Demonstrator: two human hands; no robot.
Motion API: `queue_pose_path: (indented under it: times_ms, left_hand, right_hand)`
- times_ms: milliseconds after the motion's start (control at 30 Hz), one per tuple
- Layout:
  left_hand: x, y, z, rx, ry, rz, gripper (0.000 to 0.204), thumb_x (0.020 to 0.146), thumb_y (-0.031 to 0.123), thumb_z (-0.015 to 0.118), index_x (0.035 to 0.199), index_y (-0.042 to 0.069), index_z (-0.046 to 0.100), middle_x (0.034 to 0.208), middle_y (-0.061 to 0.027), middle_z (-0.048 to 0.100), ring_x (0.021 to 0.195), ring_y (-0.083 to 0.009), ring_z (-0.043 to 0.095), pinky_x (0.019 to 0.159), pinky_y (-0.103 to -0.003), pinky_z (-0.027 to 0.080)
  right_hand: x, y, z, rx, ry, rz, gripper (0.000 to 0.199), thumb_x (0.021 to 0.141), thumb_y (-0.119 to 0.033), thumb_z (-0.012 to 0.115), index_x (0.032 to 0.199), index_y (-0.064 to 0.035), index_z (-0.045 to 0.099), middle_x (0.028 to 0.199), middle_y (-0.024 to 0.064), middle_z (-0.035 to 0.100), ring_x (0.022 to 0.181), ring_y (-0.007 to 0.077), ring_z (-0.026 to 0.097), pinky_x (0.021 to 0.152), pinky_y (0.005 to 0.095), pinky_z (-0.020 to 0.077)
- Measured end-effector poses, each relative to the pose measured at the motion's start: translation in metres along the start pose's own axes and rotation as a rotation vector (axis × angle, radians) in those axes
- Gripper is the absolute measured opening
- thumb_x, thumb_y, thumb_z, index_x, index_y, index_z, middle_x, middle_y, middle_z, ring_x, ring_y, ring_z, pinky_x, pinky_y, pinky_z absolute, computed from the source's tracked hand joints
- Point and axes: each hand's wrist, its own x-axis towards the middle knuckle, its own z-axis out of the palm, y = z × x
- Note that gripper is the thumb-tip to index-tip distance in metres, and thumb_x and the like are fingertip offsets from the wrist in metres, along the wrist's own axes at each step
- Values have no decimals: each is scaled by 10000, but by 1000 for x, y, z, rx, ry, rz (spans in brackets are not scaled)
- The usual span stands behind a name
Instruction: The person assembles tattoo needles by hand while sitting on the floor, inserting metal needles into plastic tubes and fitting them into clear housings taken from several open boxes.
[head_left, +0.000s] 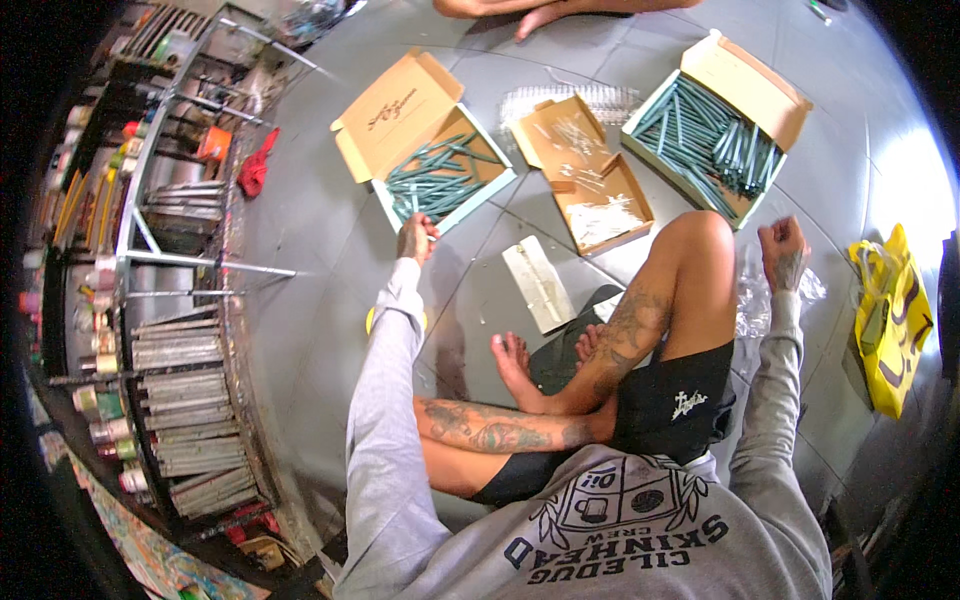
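Observation:
My left hand point(417, 239) is closed at the near edge of a cardboard box point(464, 208) holding many dark green, pen-like sticks point(432, 178). A small pale bit shows at its fingers, too small to name. Beyond my raised knee, my right hand point(784, 255) is held with curled fingers, close to crumpled clear plastic point(760, 305); whatever it may hold is hidden. At the right stands a second open box point(690, 190) filled with similar green sticks point(700, 130). Between the two, a smaller brown box point(562, 190) contains thin white pieces point(603, 218), some also lying in its lid.
A pale flat board point(539, 285) lies before my bare feet. Bubble wrap point(570, 104) is behind the small box. A yellow bag point(893, 320) sits at the right, a metal-framed shelf point(180, 260) at the left. Another person's arms point(560, 8) show at the far edge.

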Motion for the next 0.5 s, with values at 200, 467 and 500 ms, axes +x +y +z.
queue_pose_path:
  times_ms: [200,467,500]
  left_hand:
    - [94,-36,-15,320,19,-64,679,948,697,340,1277,179,632,758,20,702,457,-114,446,405,-319,351]
    - [47,-6,-5,711,139,72,631,948,629,440,1028,49,676,672,-35,706,478,-139,594,485,-313,476]
    - [36,-5,0,741,153,222,590,941,603,476,1033,56,674,681,-42,706,522,-148,621,523,-307,490]
  right_hand:
    - [-84,113,-44,-190,119,256,234,713,-200,745,731,-45,571,610,67,573,577,163,558,601,322,488]
    - [-125,128,-111,-402,244,279,202,755,-217,705,776,-69,569,613,94,575,558,270,591,588,384,490]
    - [-128,125,-111,-411,239,235,201,756,-214,704,774,-70,565,611,92,573,559,275,594,588,391,491]
